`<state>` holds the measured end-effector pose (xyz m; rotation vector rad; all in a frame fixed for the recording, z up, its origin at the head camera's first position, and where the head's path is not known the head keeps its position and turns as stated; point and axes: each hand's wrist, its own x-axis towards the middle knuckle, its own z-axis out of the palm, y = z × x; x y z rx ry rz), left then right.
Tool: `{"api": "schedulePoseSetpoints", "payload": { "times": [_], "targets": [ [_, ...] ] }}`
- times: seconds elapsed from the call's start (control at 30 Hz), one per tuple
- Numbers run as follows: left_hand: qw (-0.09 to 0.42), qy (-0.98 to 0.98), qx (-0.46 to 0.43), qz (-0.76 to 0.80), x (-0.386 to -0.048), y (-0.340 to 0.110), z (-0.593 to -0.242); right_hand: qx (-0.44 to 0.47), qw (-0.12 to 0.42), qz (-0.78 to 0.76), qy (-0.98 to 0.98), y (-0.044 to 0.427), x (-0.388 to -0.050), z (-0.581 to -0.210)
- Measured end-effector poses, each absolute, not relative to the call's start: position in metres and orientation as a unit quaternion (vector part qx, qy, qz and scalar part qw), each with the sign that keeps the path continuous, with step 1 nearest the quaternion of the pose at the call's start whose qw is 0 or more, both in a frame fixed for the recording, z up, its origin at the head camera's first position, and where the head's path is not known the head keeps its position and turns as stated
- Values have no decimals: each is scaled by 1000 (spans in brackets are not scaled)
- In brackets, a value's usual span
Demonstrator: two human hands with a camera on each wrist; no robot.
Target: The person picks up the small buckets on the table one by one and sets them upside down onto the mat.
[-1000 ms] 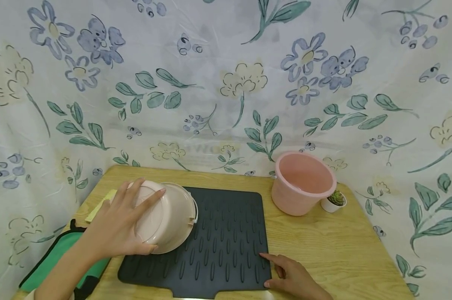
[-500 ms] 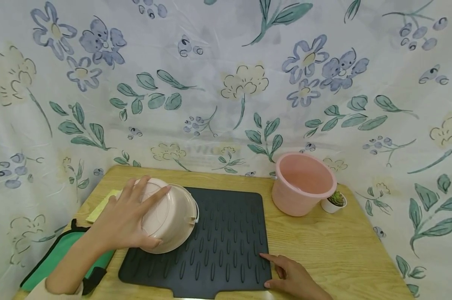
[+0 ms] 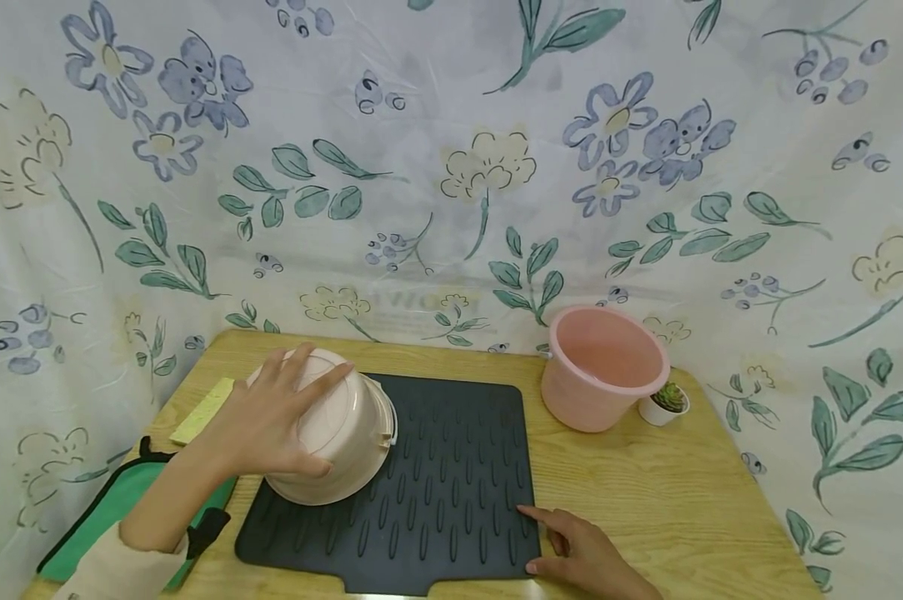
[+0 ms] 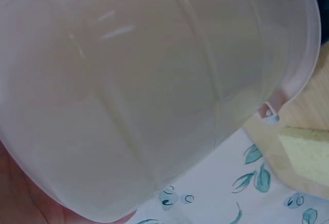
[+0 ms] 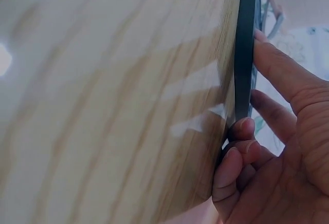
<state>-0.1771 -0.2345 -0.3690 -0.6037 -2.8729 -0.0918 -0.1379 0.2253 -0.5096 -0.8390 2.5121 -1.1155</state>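
Note:
My left hand (image 3: 274,417) grips a pale cream bucket (image 3: 327,421) round its base, thumb and fingers spread over it. The bucket lies tipped, its base up toward the left and its rim low over the dark ribbed mat (image 3: 451,467). Its wall (image 4: 154,90) fills most of the left wrist view, with a handle lug (image 4: 268,113) by the rim. The bucket's inside is hidden. At the mat's right edge, my right hand (image 3: 582,550) touches the mat with an extended index finger and thumb. Its other fingers (image 5: 229,167) curl beside the mat's edge in the right wrist view.
A pink bucket (image 3: 601,375) stands at the back right, beside a small succulent in a white pot (image 3: 663,408). A yellow sponge (image 3: 202,411) and a green, black-edged cloth item (image 3: 98,521) lie at the left of the wooden table (image 3: 669,500). Floral sheeting hangs behind.
My left hand has moved slightly to the right and up, turning the cream bucket further over toward its rim. The right hand stays at the mat's edge.

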Motion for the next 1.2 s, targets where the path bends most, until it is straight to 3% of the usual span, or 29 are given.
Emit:
{"api": "schedulePoseSetpoints", "payload": {
  "times": [0.5,1.2],
  "targets": [
    [24,-980,-189,-59,-203,-235,-366,-290,125,-393,863,224,-136,-514],
    [-23,-982,-177,-68,-218,-228,-368,-281,128,-391,867,227,-133,-515]
  ]
}}
